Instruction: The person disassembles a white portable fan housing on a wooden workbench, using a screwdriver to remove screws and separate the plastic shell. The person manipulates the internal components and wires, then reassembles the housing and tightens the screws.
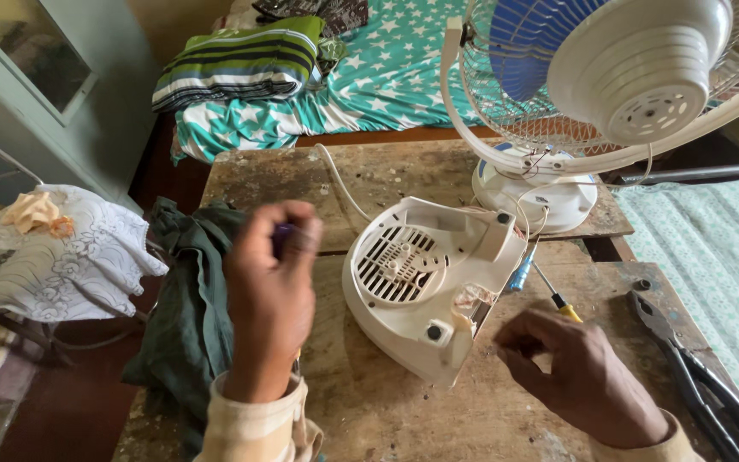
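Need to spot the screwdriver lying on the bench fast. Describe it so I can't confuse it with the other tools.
Start at the worn wooden table and find the white fan base cover lying in the middle. Just right of it, above the right hand, lies the screwdriver: blue grip, thin metal shaft, yellow at its end. The dark pliers near the right edge are bulkier and all dark.

The worn wooden table (404, 402) looked rough, stained and matt. On it, the fan base cover (425, 282) was smooth cream plastic with a dull sheen. Right of the cover, the pliers (694, 368) were dark, dull metal. Left of it, the green cloth (186, 299) looked soft and crumpled.
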